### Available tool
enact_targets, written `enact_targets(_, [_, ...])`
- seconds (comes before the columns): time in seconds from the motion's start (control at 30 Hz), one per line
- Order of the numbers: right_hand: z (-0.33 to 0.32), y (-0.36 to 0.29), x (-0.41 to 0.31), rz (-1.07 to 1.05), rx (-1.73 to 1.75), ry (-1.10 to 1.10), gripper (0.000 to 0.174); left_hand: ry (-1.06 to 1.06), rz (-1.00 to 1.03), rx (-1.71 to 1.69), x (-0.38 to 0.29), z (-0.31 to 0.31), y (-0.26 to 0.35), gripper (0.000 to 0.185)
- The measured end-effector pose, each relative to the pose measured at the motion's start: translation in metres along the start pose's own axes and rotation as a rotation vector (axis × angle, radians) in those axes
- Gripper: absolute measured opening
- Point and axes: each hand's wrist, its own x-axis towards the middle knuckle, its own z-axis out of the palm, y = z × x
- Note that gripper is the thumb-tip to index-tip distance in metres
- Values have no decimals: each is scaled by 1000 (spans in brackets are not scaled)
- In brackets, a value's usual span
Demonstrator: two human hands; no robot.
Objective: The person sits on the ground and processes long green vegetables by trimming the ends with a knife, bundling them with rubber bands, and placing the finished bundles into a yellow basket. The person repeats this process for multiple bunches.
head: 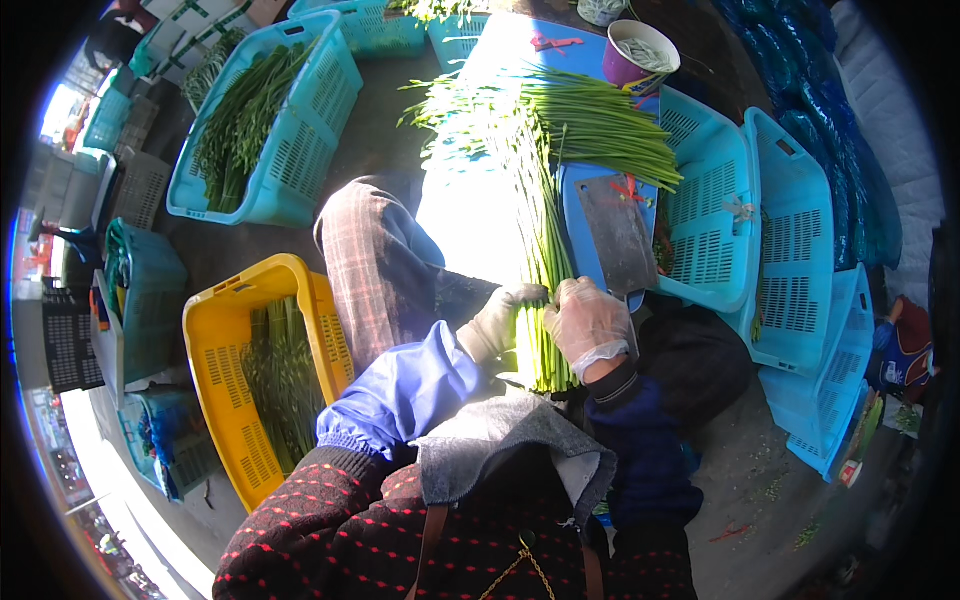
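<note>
A long bundle of green flowering-chive stalks (544, 225) runs lengthwise in front of me, its budded tips pointing away and its cut ends near my lap. My left hand (495, 322), in a pale glove, wraps around the bundle's left side close to these ends. On the opposite side, my right hand (589, 319), in a clear plastic glove, grips the stalks with bent fingers. Across the blue board (581, 180) farther off lies another pile of stalks (607, 127), partly under the first bundle's tips. A worn cleaver blade (616, 229) rests right of the bundle.
Left of me stand a yellow crate (214, 375) and a turquoise crate (315, 142), both holding greens. More turquoise crates (709, 247) line the right side. A purple tub (622, 67) of pale ties and red ties (556, 43) sit at the board's far end. Strong sunlight washes out the board's middle.
</note>
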Motion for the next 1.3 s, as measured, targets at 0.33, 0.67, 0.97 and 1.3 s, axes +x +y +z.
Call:
enact_targets(0.33, [-27, -4, -33, -20, 75, -152, 15, -330, -59, -175, -1, 20, -2, 45])
enact_targets(0.67, [-27, 4, -44, -341, 219, -360, 29, -370, 6, -126, 0, 10, -4, 40])
enact_targets(0.97, [-26, 49, -4, 102, 1014, -133, 21, -152, 81, 4, -7, 27, -2, 29])
enact_targets(1.3, [3, 43, 51, 110, 1550, -736, 47, -250, -2, 106, -33, 46, 4, 36])
